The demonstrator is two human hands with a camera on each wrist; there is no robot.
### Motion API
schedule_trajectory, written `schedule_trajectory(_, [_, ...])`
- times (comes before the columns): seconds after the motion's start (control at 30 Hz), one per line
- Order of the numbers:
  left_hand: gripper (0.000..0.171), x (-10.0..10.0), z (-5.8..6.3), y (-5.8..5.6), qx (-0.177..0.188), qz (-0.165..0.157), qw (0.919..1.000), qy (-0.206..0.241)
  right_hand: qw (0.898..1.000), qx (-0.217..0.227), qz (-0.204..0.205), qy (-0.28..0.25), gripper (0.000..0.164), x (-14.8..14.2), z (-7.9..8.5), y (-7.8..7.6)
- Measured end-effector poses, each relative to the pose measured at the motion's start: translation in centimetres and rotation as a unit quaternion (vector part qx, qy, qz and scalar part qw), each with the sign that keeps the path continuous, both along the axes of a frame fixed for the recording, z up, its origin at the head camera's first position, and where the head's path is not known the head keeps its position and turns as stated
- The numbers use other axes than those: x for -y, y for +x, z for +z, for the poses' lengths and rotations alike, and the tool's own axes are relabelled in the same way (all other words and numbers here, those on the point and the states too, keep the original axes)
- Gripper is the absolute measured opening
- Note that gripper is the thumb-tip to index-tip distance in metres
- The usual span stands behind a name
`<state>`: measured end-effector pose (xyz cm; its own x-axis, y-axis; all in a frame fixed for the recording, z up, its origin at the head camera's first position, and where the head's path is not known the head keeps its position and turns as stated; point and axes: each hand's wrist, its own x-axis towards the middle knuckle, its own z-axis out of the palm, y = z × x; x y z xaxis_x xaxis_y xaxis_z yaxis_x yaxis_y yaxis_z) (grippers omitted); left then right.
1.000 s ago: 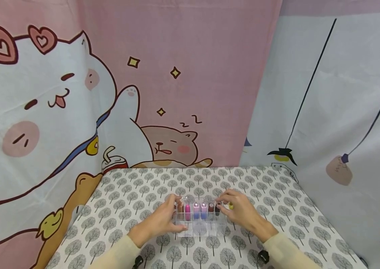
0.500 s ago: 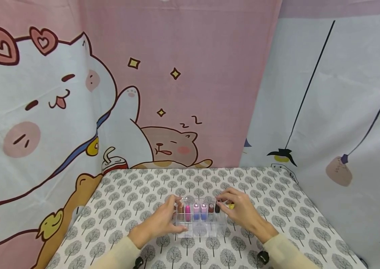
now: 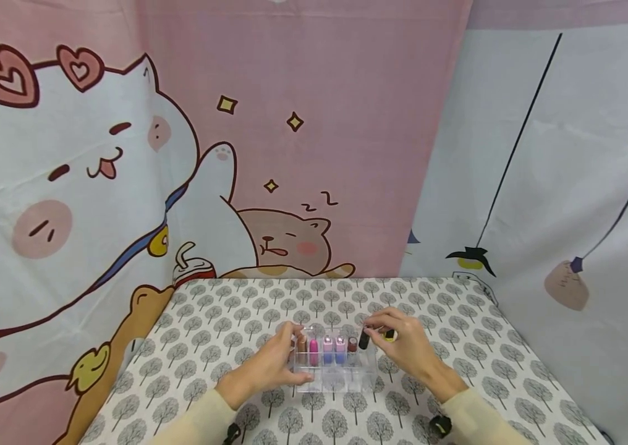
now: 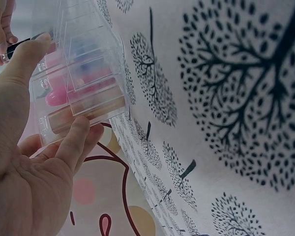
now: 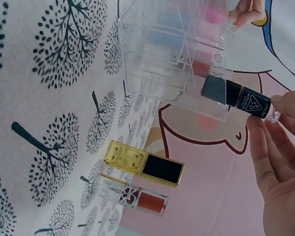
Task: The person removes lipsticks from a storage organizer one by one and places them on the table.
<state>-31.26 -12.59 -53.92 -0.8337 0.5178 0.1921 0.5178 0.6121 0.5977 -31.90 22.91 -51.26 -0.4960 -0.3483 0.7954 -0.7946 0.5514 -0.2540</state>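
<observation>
A clear plastic organizer (image 3: pixel 342 380) stands on the table with a row of lipsticks in its back compartments. My left hand (image 3: pixel 272 361) grips its left end, thumb at the front and fingers behind. A brown tube (image 3: pixel 301 350), a bright pink lipstick (image 3: pixel 314 352), two pink-and-blue tubes (image 3: pixel 327 350) and a dark red one (image 3: pixel 352 344) fill the row from left to right. At the right end, my right hand (image 3: pixel 405 343) pinches a black lipstick (image 5: pixel 241 98) by its clear-tipped top. It is tilted, its lower end overlapping the organizer's upper edge in the right wrist view.
Just right of the organizer, a gold-and-black lipstick (image 5: pixel 162 168) stands upright. Beside it is a clear tube with an orange-red part (image 5: pixel 150 201). A tree-print cloth (image 3: pixel 236 420) covers the table, and cartoon-print curtains (image 3: pixel 369 154) hang behind and at both sides.
My right hand has raised the black lipstick somewhat from its compartment and tilted it toward the right. My left hand keeps its grip on the organizer.
</observation>
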Motion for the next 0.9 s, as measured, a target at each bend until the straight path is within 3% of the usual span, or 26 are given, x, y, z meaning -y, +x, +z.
schedule_trajectory(0.2, [0.104,0.0,0.2,-0.1,0.007,0.0,1.0,0.003,1.0,-0.022,0.005,-0.018,0.031,-0.8,0.9,-0.1])
schedule_trajectory(0.43, [0.101,-0.1,0.5,-0.1,0.013,-0.004,0.9999,0.006,1.0,0.004,-0.017,-0.022,0.029,-2.0,1.5,0.1])
schedule_trajectory(0.67, [0.095,-0.1,0.4,-0.1,0.011,-0.004,0.9999,0.005,0.999,-0.014,-0.016,-0.025,0.032,-3.0,2.5,0.1])
schedule_trajectory(0.9, [0.098,-0.1,0.2,0.1,0.006,-0.001,1.0,0.002,0.999,-0.012,-0.042,-0.02,0.031,-4.2,3.1,-0.1])
